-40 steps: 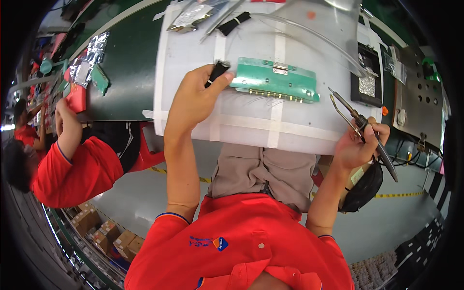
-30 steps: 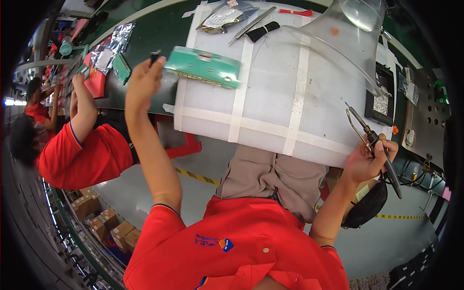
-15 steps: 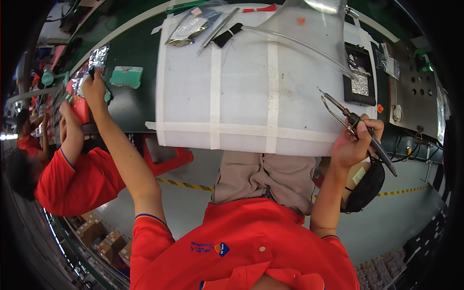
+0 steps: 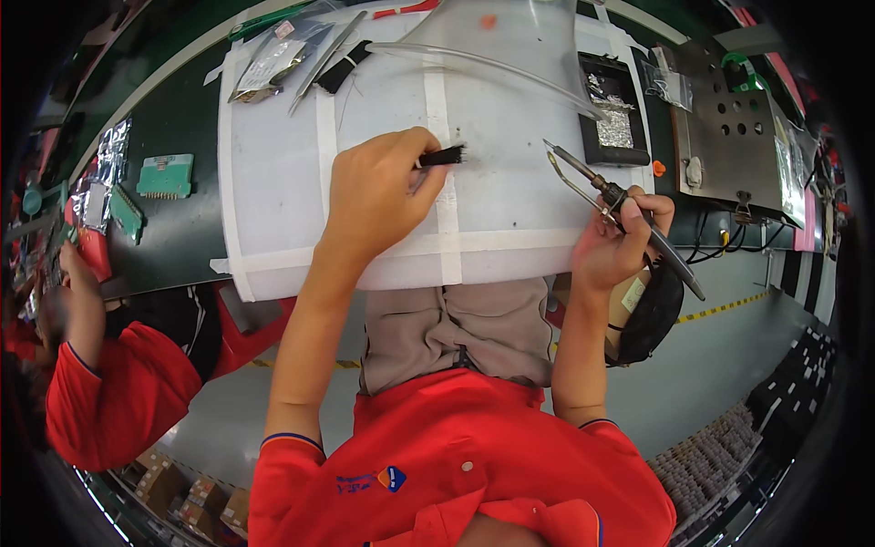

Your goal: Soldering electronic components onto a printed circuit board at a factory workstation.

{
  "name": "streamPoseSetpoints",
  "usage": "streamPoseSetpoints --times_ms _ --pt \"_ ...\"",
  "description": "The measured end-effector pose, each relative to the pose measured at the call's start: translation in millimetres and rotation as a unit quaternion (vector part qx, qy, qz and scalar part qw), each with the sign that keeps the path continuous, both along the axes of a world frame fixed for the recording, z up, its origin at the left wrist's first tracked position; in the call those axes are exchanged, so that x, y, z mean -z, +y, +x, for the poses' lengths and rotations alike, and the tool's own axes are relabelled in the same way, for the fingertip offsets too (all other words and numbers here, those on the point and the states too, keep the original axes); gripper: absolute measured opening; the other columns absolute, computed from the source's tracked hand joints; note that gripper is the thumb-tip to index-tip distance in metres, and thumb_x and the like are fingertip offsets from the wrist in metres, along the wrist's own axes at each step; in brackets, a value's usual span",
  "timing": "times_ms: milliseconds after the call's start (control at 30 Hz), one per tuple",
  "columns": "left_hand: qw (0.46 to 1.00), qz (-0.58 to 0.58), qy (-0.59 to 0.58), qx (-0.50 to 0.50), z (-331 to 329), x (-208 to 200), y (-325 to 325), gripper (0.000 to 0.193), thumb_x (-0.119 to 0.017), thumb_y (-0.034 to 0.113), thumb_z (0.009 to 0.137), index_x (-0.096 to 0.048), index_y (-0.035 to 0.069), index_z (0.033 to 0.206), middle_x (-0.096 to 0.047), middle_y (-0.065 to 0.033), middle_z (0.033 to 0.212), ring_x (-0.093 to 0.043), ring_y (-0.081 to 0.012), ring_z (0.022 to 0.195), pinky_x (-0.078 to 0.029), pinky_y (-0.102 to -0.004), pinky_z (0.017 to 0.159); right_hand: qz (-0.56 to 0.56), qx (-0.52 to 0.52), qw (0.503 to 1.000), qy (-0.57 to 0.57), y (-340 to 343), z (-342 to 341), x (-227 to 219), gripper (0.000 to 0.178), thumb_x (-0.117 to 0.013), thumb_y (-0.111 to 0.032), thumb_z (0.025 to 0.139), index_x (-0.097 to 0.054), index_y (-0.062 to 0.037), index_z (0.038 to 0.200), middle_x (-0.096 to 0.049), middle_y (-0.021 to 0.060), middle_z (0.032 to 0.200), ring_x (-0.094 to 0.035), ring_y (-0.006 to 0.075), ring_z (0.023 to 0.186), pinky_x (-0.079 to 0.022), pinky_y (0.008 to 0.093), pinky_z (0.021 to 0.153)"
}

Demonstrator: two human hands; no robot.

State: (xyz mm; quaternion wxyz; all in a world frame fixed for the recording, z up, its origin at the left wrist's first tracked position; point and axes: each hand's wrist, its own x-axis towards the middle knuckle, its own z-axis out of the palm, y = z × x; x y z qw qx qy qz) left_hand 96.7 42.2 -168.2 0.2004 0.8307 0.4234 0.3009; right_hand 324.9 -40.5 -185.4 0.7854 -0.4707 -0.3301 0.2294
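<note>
My left hand [image 4: 383,187] is closed over the middle of the white work mat [image 4: 273,182]. From between its thumb and fingers sticks a short black bundle with a frayed, bristly end [image 4: 443,157]; whether it is a brush or wires I cannot tell. My right hand [image 4: 615,242], at the mat's right front corner, grips a soldering iron [image 4: 609,190]. The iron's tip points up and left, above the mat, with a thin curved metal tube running alongside. Behind it, a black tray [image 4: 592,157] holds crumpled silvery material.
Farther back lie a tied black wire bundle [image 4: 344,69], metal tweezers [image 4: 330,56] and a clear bag [image 4: 278,56]. A clear tube [image 4: 510,63] crosses the mat. Green circuit boards [image 4: 166,175] lie at left, near a co-worker's arm [image 4: 84,292]. A metal box [image 4: 729,137] stands right.
My left hand has come from the co-worker's side at far left to the middle of the mat, bringing the black bundle. My right hand still grips the soldering iron; the view has shifted.
</note>
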Motion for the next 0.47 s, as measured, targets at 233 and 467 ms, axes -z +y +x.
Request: streamPoseSetpoints --times_ms 233,467 --pt "0.999 -0.030 -0.019 -0.027 -0.7 -0.5 -2.4 0.009 -0.068 0.009 0.074 -0.062 0.005 0.079 -0.052 -0.0050 0.055 -0.052 -0.0200 0.049 -0.040 -0.0331 0.049 -0.014 0.014 1.000 -0.008 -0.8 3.1 4.0 0.011 -0.051 -0.002 0.080 -0.042 -0.0046 0.086 -0.041 0.0021 0.065 -0.034 0.0070 0.051 -0.030 0.0205 0.046" --pt "0.997 -0.065 -0.031 -0.026 0.2 2.2 1.6 0.008 -0.068 0.010 0.075 -0.063 0.006 0.079 -0.054 -0.0054 0.056 -0.052 -0.0190 0.049 -0.040 -0.0317 0.049 -0.015 -0.022 1.000 -0.009 -1.8 6.8 6.9 0.013 -0.052 -0.003 0.080 -0.043 -0.0037 0.088 -0.042 0.0033 0.066 -0.039 0.0080 0.052 -0.037 0.0201 0.050"
